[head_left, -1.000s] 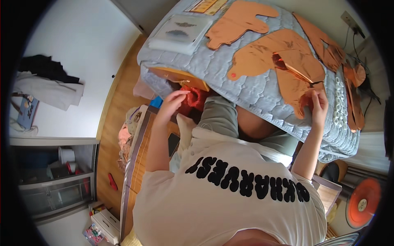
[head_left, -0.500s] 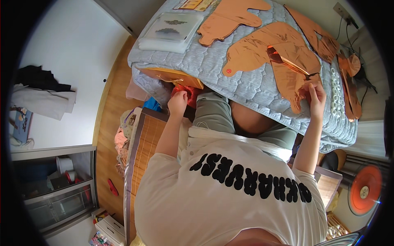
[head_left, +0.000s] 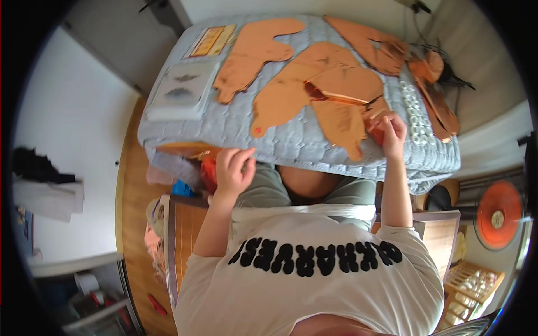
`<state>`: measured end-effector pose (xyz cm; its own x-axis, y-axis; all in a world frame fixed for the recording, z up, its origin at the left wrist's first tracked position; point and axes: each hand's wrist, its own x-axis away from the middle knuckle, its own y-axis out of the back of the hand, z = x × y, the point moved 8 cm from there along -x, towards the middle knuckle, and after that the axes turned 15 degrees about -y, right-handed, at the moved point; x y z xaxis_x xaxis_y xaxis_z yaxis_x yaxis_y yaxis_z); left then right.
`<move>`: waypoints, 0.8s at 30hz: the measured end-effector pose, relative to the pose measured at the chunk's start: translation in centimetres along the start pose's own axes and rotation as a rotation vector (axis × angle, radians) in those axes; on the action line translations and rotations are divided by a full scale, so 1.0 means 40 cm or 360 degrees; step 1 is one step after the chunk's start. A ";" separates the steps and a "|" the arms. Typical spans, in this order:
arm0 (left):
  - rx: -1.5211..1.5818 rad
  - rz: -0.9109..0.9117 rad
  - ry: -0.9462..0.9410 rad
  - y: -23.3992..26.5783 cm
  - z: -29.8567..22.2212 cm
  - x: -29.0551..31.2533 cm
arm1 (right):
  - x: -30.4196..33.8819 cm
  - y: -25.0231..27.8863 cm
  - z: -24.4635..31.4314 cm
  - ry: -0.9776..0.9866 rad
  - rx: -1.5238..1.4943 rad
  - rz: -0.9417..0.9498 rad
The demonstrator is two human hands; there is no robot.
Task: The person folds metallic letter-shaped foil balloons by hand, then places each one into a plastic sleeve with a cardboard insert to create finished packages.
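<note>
A flat copper-coloured foil balloon (head_left: 302,84) lies on the grey quilted mattress (head_left: 286,131) in front of me, its right part folded over. At the right end of that foil my right hand (head_left: 392,133) is closed, thumb and fingers pinching its edge, where the foil shows reddish. My left hand (head_left: 235,168) is raised by the mattress's front edge with its fingers apart and loosely curled; I see nothing in it. Beside it hang an orange-gold sheet (head_left: 185,150) and a red shiny bag (head_left: 209,172), partly hidden by the hand.
More foil balloons lie at the back left (head_left: 252,53) and back right (head_left: 364,42). At the right edge is a strip of clear round pieces (head_left: 413,112). A stack of clear plastic packs (head_left: 182,89) and a yellow printed card (head_left: 210,40) sit at left.
My left hand has left the red bag and risen toward the mattress edge, its fingers opening. My right hand still pinches the foil. The whole view has shifted.
</note>
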<state>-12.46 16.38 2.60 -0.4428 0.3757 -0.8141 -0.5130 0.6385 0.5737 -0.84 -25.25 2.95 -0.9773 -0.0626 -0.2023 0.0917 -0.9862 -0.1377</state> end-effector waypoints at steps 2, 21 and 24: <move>0.0186 0.0121 -0.0130 -0.043 -0.078 -0.144 | 0.018 0.029 0.052 0.0317 -0.0092 -0.0064; 0.0065 0.0617 -0.0050 -0.390 -0.122 -0.291 | -0.127 -0.011 0.132 0.0641 0.2187 -0.0097; 0.0111 0.0672 -0.0105 -0.384 -0.120 -0.285 | -0.169 -0.010 0.105 0.0682 0.2202 0.0079</move>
<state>-3.07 -0.93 3.50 -0.5538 0.6547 -0.5144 -0.2448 0.4625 0.8521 4.91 -25.09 8.43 -0.8248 -0.2955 -0.4821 -0.3736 -0.3552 0.8569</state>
